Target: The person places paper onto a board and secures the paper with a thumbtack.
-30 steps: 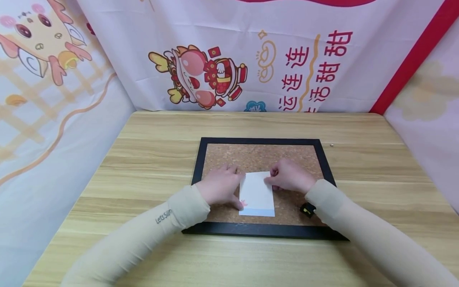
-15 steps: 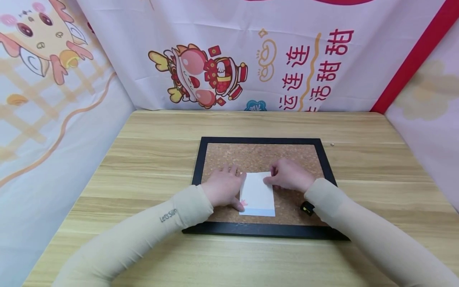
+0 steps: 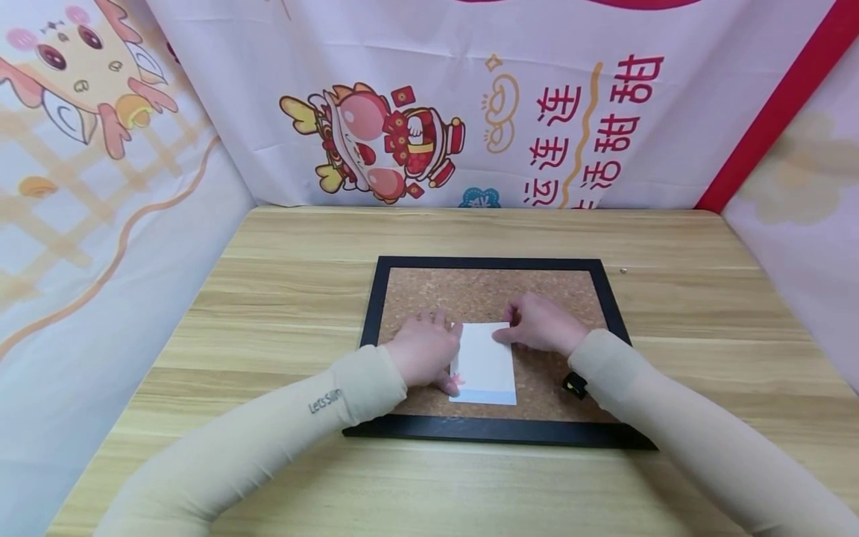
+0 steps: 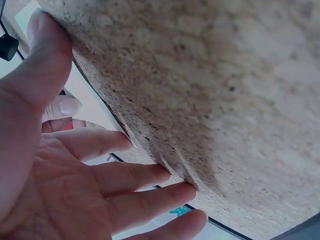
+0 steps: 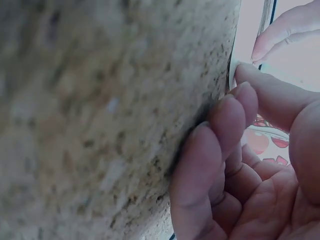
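Note:
A white sheet of note paper (image 3: 482,362), with a blue strip along its near edge and a small pinkish-red print, lies on a black-framed cork board (image 3: 429,287). My left hand (image 3: 426,349) rests at the paper's left side. Its thumb (image 4: 47,42) lies along the near left part of the sheet, and its other fingers are spread with their tips on the cork. At the far right corner, my right hand (image 3: 540,322) pinches the paper's edge between thumb (image 5: 265,87) and index finger, the remaining fingers curled against the cork.
The board lies in the middle of a wood-grain table (image 3: 282,298). A tiny shiny object (image 3: 623,271) sits beyond its right side. A small black device (image 3: 575,385) is at my right wrist. Printed cloth (image 3: 429,45) hangs behind and at both sides.
My left hand and forearm have shifted slightly to the right, closer over the paper's left edge. The right hand keeps its pinch on the corner almost unmoved.

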A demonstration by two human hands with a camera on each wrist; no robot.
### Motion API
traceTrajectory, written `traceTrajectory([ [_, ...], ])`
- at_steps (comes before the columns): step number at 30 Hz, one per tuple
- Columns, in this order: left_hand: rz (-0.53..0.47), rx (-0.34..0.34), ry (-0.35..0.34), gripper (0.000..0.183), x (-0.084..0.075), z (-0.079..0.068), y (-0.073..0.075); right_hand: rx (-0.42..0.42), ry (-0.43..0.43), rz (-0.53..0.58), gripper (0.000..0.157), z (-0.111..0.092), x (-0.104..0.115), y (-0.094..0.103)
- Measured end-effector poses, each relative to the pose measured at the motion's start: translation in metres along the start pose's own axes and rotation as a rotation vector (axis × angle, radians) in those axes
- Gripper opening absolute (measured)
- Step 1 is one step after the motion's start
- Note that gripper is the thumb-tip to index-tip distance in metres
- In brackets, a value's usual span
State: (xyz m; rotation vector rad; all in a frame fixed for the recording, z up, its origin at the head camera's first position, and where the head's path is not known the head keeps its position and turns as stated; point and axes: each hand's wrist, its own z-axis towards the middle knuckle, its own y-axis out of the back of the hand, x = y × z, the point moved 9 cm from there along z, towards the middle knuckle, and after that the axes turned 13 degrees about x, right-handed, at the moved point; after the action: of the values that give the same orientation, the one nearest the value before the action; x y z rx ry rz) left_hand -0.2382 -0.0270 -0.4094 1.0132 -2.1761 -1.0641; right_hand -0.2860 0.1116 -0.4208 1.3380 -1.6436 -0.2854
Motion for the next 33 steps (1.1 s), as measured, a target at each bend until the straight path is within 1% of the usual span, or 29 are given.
traceTrajectory([
  [4,0.04,0.006,-0.004,0.104,-0.001,0.001,0.0,-0.017,0.001,-0.021,0.027,0.001,0.0,0.004],
  [7,0.048,0.003,-0.005,0.102,-0.002,0.001,0.0,-0.043,0.024,-0.039,0.022,-0.003,0.001,0.015],
  [9,0.051,-0.004,-0.005,0.102,-0.002,0.001,0.001,-0.077,0.042,-0.053,0.019,-0.009,0.001,0.03],
  [11,0.054,-0.014,-0.01,0.102,-0.002,0.002,0.001,-0.122,0.06,-0.062,0.018,-0.017,-0.001,0.049],
  [15,0.065,-0.02,-0.01,0.103,-0.003,0.001,0.001,-0.21,0.084,-0.085,0.021,-0.032,-0.011,0.091],
  [19,0.061,-0.017,-0.012,0.104,-0.002,-0.001,0.0,-0.274,0.085,-0.086,0.023,-0.042,-0.036,0.126],
  [23,0.053,-0.02,-0.022,0.104,-0.002,0.0,-0.001,-0.289,0.052,-0.099,0.025,-0.045,-0.071,0.147],
  [26,0.057,-0.019,-0.022,0.104,-0.002,0.001,-0.001,-0.306,0.017,-0.138,0.026,-0.043,-0.099,0.155],
  [28,0.057,-0.016,-0.018,0.104,-0.002,0.001,-0.002,-0.321,0.0,-0.18,0.026,-0.04,-0.115,0.157],
  [31,0.057,-0.009,-0.008,0.104,-0.002,0.0,-0.002,-0.333,-0.018,-0.236,0.024,-0.033,-0.136,0.157],
  [33,0.049,-0.003,-0.005,0.104,-0.002,0.0,-0.002,-0.325,-0.037,-0.245,0.023,-0.028,-0.148,0.155],
])
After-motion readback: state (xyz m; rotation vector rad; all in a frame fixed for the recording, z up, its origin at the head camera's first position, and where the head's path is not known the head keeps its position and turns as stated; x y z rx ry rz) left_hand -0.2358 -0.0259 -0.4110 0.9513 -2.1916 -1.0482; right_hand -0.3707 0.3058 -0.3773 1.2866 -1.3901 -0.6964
